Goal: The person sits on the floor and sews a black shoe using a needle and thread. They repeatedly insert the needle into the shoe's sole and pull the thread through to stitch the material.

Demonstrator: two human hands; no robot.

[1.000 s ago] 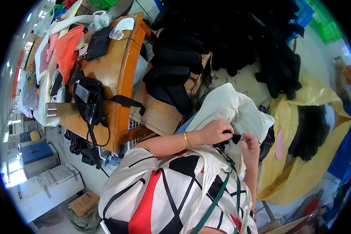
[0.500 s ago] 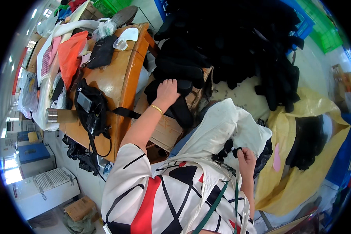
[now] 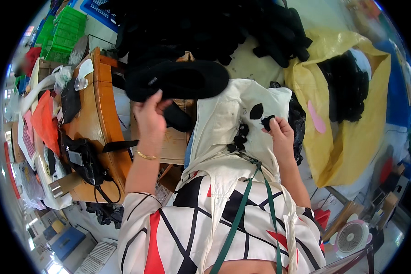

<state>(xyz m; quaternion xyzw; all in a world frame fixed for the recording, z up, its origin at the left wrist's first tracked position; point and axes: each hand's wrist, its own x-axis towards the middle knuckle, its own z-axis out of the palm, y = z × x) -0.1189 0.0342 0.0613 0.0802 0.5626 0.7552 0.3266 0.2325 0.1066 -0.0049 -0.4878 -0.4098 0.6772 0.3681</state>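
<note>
In my left hand (image 3: pixel 150 119) is a black cloth shoe (image 3: pixel 205 81), gripped at its left end and raised above the cardboard box (image 3: pixel 172 148) by my lap. The shoe's opening and a small pale marking show on it. My right hand (image 3: pixel 281 131) pinches a small black patch (image 3: pixel 267 122) between thumb and fingers, over the white apron (image 3: pixel 221 112). On the apron lie a leaf-shaped black piece (image 3: pixel 256 111) and a clump of small black pieces (image 3: pixel 239 139). Another black shoe (image 3: pixel 178 118) rests in the box below my left hand.
A large heap of black shoes (image 3: pixel 187 29) lies ahead. To the left stands a wooden table (image 3: pixel 93 105) carrying a black bag (image 3: pixel 80 155) and a steel flask (image 3: pixel 59 186). At the right, an open yellow sack (image 3: pixel 335 164) holds black pieces; a pink sole-shaped piece (image 3: pixel 316 117) lies there.
My left hand has picked up a shoe from the box and brought it up. My right hand has moved up over the apron, still pinching a small black patch. The view has shifted to the right.
</note>
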